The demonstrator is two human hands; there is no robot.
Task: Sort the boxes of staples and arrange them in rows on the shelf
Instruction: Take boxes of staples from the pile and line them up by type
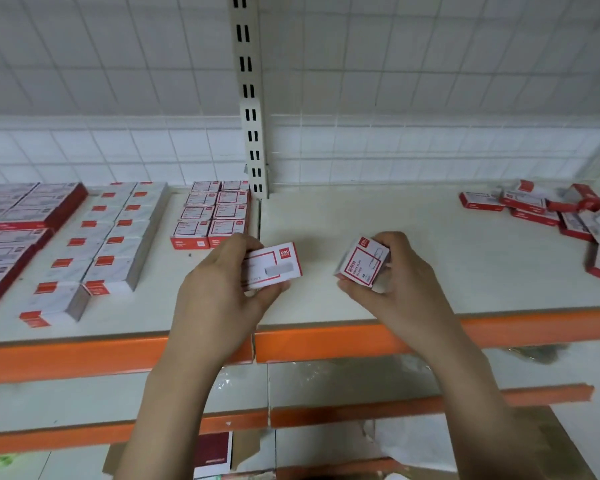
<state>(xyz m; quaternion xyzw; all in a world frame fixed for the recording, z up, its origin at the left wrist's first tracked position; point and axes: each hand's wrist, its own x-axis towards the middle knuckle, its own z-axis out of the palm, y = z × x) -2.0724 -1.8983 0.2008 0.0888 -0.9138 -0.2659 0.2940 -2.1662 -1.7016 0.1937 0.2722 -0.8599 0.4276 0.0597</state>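
Here, both hands pinch one small staple carton each above the shelf [326,216].
Left hand [219,289] clasps the flat box [274,266]; right hand [395,275] clasps the tilted box [362,261]. Rigid card, probably dense: grip opposing long edges.

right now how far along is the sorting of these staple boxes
Partly done. Done: neat rows already stand on the left part of the shelf, with a smaller block beside the upright post. In hand: the left hand holds one box and the right hand holds another box. Left: a loose pile at the far right waits to be sorted.
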